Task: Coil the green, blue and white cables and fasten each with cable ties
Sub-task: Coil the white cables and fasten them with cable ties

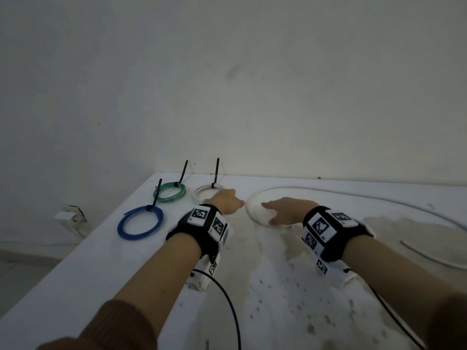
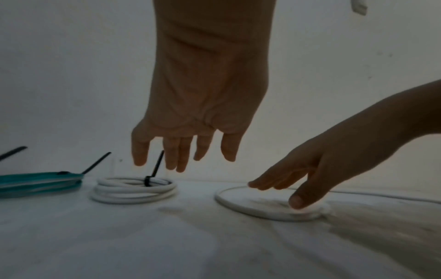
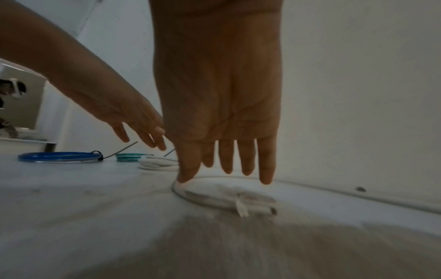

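Observation:
Three tied coils lie at the table's far left, each with a black cable tie sticking up: a blue coil [image 1: 140, 224], a green coil [image 1: 169, 192] and a white coil [image 1: 201, 194]. My left hand [image 1: 227, 202] hovers just above the white coil [image 2: 133, 190] with its fingers [image 2: 180, 160] straight and holding nothing. To the right, my right hand [image 1: 275, 210] reaches with flat fingers over a loose loop of a long white cable [image 1: 252, 215]. In the right wrist view its thumb tip touches that white cable [image 3: 181, 188]. The cable's end [image 3: 253, 206] lies under the palm.
The white table [image 1: 88, 261] meets a plain wall at the back. The long white cable [image 1: 379, 198] runs along the back edge to the right, and another stretch [image 1: 429, 256] curves at the right. A stained patch covers the table's middle. The left edge drops to the floor.

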